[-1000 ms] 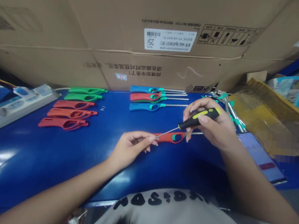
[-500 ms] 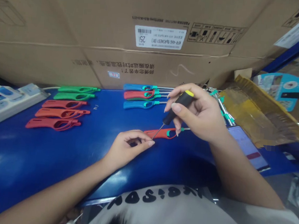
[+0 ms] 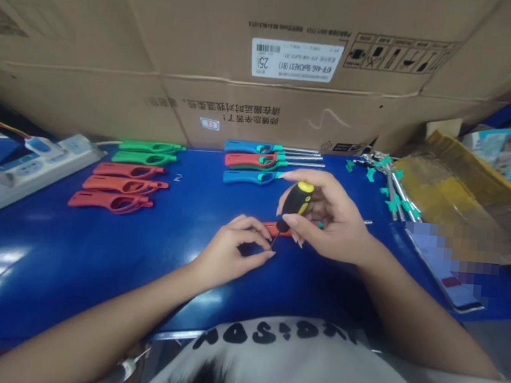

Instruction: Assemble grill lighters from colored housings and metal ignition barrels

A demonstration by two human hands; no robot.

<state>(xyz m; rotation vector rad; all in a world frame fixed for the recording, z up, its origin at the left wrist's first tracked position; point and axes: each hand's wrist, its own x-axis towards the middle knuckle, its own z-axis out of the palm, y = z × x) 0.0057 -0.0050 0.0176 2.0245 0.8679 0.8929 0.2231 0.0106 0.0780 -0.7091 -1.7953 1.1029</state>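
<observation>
My right hand [image 3: 331,222] is closed around the black-and-yellow handle of a screwdriver [image 3: 298,200], its thin shaft pointing down. Beneath it, flat on the blue table, lies an orange-red long-necked gas lighter [image 3: 272,229], partly covered by both hands; its metal tube shows past my right hand. My left hand [image 3: 235,246] is at the lighter's handle end, thumb and forefinger pinched close by the screwdriver's tip. Whatever small thing may be between those fingers is hidden.
Behind stand blue and red lighters with metal tubes [image 3: 258,163]. Green casings [image 3: 144,158] and red casings [image 3: 115,202] lie left, near a power strip [image 3: 57,153] and tiny metal bits [image 3: 177,178]. Right are metal tubes with green parts [image 3: 394,191], a phone [image 3: 445,273] and a taped carton [image 3: 465,198].
The screwdriver has come down closer to the lighter and stands more upright, with my right hand lower. My left hand stays by its tip. The whole view has shifted slightly.
</observation>
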